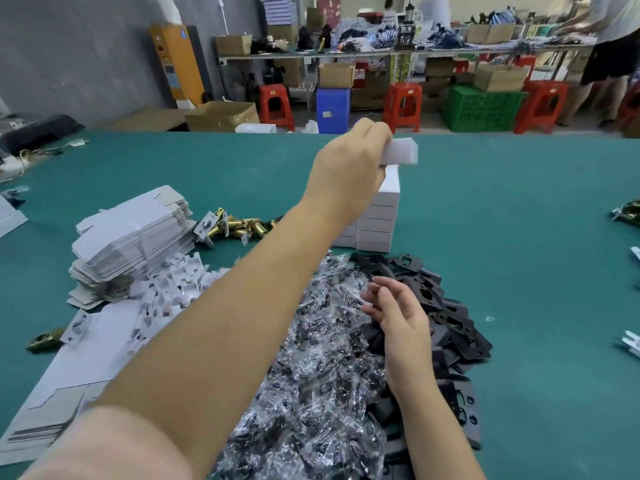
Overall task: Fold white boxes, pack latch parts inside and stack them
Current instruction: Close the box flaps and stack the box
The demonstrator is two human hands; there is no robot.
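Gripping a folded white box, the left hand has its fingers curled round one end, holding it just above the stack of white boxes at approx 12 o'clock of table centre; whether box touches stack top, can't tell. Right hand hovers w/ fingers loosely curled, holding nothing, over the heap of clear plastic bags at 6 o'clock. Black plates lie just beside the bags, 4 o'clock side. Flat box blanks piled at 9 o'clock, small white inserts below them, brass latch parts at 10 o'clock, betw. blanks & stack. All on green table.
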